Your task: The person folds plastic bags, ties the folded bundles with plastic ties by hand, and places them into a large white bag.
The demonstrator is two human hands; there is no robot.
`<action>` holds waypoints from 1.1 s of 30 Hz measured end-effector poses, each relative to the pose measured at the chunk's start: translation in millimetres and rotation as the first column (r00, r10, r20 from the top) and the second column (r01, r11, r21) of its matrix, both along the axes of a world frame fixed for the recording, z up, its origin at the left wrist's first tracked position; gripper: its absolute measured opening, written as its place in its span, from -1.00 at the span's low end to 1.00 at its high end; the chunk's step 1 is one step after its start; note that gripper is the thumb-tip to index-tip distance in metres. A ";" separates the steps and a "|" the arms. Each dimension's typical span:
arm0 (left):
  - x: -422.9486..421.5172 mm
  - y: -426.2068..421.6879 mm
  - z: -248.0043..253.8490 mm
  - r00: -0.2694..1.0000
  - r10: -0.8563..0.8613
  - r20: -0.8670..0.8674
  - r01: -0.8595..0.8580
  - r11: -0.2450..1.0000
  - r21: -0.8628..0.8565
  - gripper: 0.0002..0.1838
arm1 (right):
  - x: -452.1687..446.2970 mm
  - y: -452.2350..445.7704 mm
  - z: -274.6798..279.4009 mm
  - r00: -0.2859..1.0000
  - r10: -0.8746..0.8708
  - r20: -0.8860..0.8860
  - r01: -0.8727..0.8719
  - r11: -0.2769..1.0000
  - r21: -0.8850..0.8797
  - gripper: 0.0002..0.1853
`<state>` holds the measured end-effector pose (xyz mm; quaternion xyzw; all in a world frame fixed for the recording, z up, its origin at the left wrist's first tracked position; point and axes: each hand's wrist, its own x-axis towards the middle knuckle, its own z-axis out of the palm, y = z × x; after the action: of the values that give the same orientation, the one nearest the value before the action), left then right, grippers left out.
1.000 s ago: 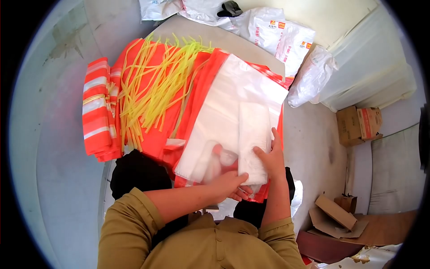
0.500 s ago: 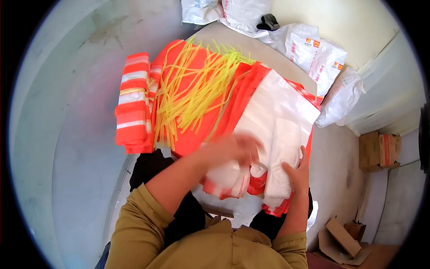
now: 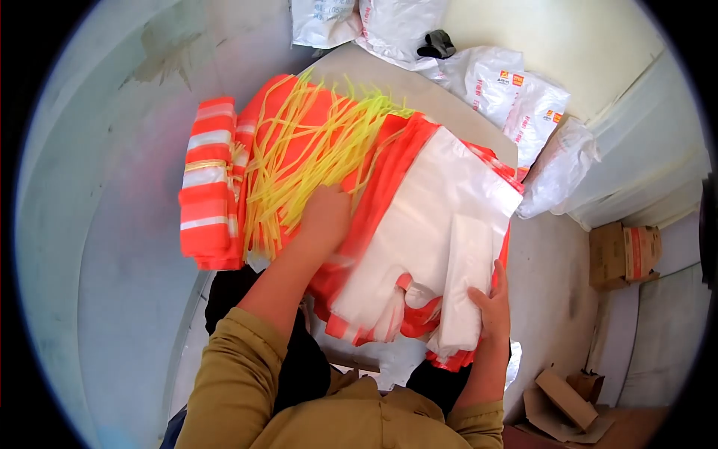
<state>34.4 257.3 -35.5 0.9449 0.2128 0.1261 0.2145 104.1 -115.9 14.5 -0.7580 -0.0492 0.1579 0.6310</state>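
Observation:
My left hand lies on the right edge of the pile of yellow strips; its fingers are curled in, and what they hold is hidden. My right hand is wrapped round the lower right side of a folded white plastic bundle, thumb on top. Under that bundle lies a white sheet on a stack of red plastic bags. A red-and-white patch with a rounded white tab shows left of the bundle. Left of the strips is a tied red-and-white striped bundle.
White printed sacks line the far edge of the table, with a dark object on one. A clear plastic bag stands at the right. Cardboard boxes are by the right wall, and opened cardboard lies lower right.
My left hand has left the white bundle's lower end and moved up and left to the yellow strips. My right hand stays at the bundle. The camera view has shifted.

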 end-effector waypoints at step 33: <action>28.5 -181.5 45.3 0.979 0.090 0.185 0.205 -0.373 -0.905 -0.57 | -4.1 -8.5 26.4 0.991 0.083 -0.104 -0.033 0.911 0.412 0.00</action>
<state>62.9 75.9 9.9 0.3448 0.1533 -0.0331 0.9255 100.0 -124.5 40.9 -0.5964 -0.0659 0.2076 0.7725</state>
